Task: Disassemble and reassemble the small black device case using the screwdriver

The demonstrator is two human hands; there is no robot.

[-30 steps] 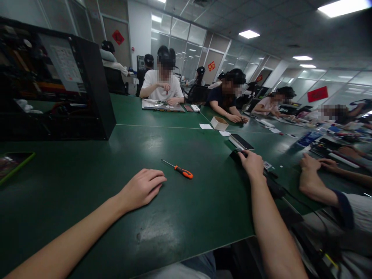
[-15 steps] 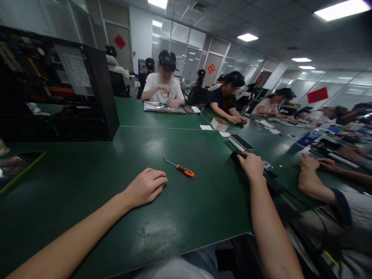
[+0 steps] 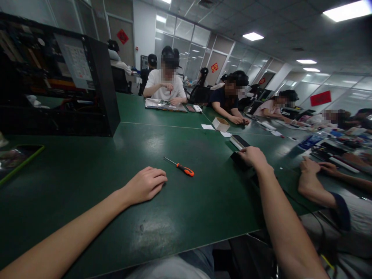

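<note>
My left hand (image 3: 145, 185) rests on the green table (image 3: 87, 182), palm down, with its fingers loosely curled and nothing in it. Just beyond its fingertips lies a small screwdriver (image 3: 179, 167) with an orange and black handle. My right hand (image 3: 253, 156) reaches out to the right and lies curled over a black object (image 3: 238, 159) on the table; most of that object is hidden under the hand.
A black open computer case (image 3: 58, 77) stands at the back left. A green-edged tablet (image 3: 17, 161) lies at the far left. A phone (image 3: 238, 141) and a small cardboard box (image 3: 220, 124) lie beyond my right hand. A co-worker's arms (image 3: 316, 182) rest at the right; several people sit opposite.
My right hand has shifted slightly on the black object and now covers more of it. The view has tilted a little. My left hand and the screwdriver have stayed put.
</note>
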